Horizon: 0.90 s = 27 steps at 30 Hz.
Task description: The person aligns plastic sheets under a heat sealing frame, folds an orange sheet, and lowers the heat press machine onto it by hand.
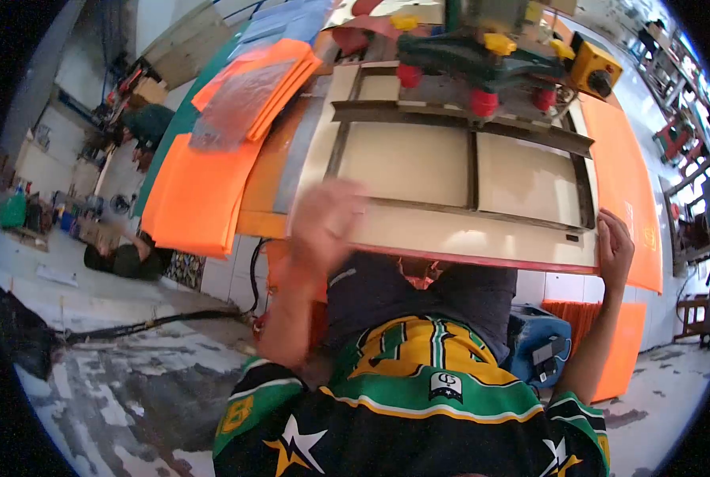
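Note:
A cream board (466, 238) with a red front edge lies before me, and a dark metal frame (472, 171) rests on it. My left hand (328, 219) is over the board's left front corner, smeared by motion, so its fingers cannot be made out. At the right front corner my right hand (615, 246) touches the board's edge, its fingers together. Whether it grips the edge is hard to tell. Above the back of the frame stands a green machine head (482, 67) with red and yellow knobs.
Folded orange sheets (192, 191) and a clear plastic piece (239, 119) lie at the left. More orange material (629, 191) is at the right, below a yellow control box (595, 70). A blue device (537, 346) stands under the table. People sit in the left background.

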Motion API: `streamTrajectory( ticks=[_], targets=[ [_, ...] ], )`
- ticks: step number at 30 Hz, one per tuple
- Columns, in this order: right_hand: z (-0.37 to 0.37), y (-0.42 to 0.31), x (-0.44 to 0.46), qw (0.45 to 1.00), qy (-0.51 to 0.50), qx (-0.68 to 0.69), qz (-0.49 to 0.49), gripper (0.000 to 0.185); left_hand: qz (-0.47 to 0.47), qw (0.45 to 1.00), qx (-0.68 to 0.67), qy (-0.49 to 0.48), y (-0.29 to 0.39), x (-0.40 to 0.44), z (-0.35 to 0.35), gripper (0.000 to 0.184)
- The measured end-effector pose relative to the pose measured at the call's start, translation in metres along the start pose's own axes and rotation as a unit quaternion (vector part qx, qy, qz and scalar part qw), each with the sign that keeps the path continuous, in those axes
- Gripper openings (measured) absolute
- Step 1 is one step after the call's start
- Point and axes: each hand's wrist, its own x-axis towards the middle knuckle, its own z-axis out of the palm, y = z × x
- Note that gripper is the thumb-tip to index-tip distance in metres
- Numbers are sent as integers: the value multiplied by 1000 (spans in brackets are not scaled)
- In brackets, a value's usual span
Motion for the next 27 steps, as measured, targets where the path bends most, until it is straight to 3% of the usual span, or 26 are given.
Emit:
streamTrajectory(
  ticks=[1, 2, 3, 5, 8, 10, 15, 17, 21, 23, 27],
  targets=[
    [0, -2, 1, 1000, 3, -11, 6, 26, -108, 991, 64, 43, -20, 9, -27, 17],
    [0, -3, 1, 1000, 6, -22, 12, 27, -123, 985, 92, 80, -68, 10, -51, 21],
    [1, -2, 1, 1000, 9, -9, 10, 27, -183, 975, 99, 78, -98, 18, -75, 30],
    [4, 6, 0, 1000, 11, 2, 14, 26, -212, 962, 159, 60, -179, 12, -108, 41],
    [4, 3, 2, 1000, 9, 0, 17, 25, -165, 980, 104, 33, -232, 12, -118, 48],
    [5, 0, -1, 1000, -1, -3, 28, 25, -193, 980, 53, -24, -260, 16, -118, 52],
    [4, 8, 1, 1000, 2, -17, 25, 24, -185, 977, -16, -106, -268, 27, -116, 64],
    [5, 10, 1, 999, 3, -14, 30, 24, -111, 982, 110, -104, -273, 30, -120, 72],
    [4, 10, 2, 999, -3, -26, 20, 25, -96, 986, 69, -120, -298, 32, -126, 71],
    [3, 13, 1, 1000, -3, -24, 19, 25, -12, 986, 97, -134, -304, 36, -128, 69],
    [6, 12, 0, 1000, 10, 7, 27, 25, -45, 972, 182, -143, -307, 39, -129, 55]
  ],
)
